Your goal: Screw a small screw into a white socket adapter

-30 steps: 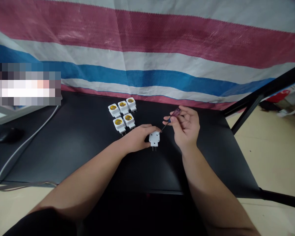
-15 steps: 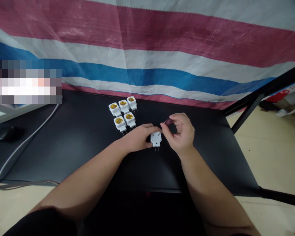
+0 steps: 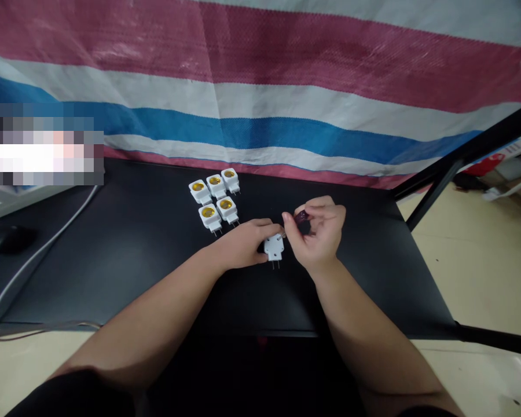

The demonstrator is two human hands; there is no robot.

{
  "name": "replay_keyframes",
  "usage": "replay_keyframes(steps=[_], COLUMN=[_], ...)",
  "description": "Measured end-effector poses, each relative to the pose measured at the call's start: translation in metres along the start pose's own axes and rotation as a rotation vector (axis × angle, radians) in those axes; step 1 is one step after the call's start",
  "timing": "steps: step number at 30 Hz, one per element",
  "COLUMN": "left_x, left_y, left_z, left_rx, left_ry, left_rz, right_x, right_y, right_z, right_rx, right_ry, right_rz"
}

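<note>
My left hand (image 3: 247,242) is closed on the edge of a white plug-in lamp socket (image 3: 274,248), which lies back side up with its two prongs towards me. Small dark holes show in its back. In my right hand (image 3: 319,231), thumb and fingers grip the dark purple handle of a screwdriver (image 3: 301,216). Its thin shaft points down-left to the socket's upper right corner; the tip is hard to make out. Several more white sockets (image 3: 209,213) with brassy round openings lie face up beyond my left hand, in two rows.
The black table (image 3: 156,231) carries a black mouse (image 3: 8,239) and a pale cable (image 3: 43,255) at the left, beside a blurred-out device. A striped tarp (image 3: 260,133) hangs along the back. At the right stands a black metal frame (image 3: 438,191).
My right fingers have shifted and opened a little around the screwdriver handle. The left hand and the socket have stayed in place; the whole view has moved slightly.
</note>
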State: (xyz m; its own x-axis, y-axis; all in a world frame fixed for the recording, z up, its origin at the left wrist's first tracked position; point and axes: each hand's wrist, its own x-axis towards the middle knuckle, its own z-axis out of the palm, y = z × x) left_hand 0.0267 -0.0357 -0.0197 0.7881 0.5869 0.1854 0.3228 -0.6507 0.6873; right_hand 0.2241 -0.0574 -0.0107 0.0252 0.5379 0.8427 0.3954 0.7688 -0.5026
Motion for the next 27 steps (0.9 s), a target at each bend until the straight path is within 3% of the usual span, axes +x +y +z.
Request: replay_keyframes(steps=[6, 16, 23, 27], left_x=[0.000, -0.001, 0.001, 0.001], left_y=[-0.001, -0.001, -0.004, -0.003], left_z=[-0.002, -0.003, -0.002, -0.003], left_rx=[-0.035, -0.030, -0.063, -0.067], left_ry=[-0.002, -0.003, 0.010, 0.007], left_rz=[0.021, 0.012, 0.024, 0.017], right_x=[0.004, 0.006, 0.006, 0.007], right_y=[0.009, 0.010, 0.007, 0.004], right_z=[-0.010, -0.023, -0.013, -0.012], right_rx=[0.211, 0.261, 0.078, 0.091], right_ry=[-0.099, -0.260, -0.038, -0.057], right_rz=[0.103, 0.210, 0.026, 0.052])
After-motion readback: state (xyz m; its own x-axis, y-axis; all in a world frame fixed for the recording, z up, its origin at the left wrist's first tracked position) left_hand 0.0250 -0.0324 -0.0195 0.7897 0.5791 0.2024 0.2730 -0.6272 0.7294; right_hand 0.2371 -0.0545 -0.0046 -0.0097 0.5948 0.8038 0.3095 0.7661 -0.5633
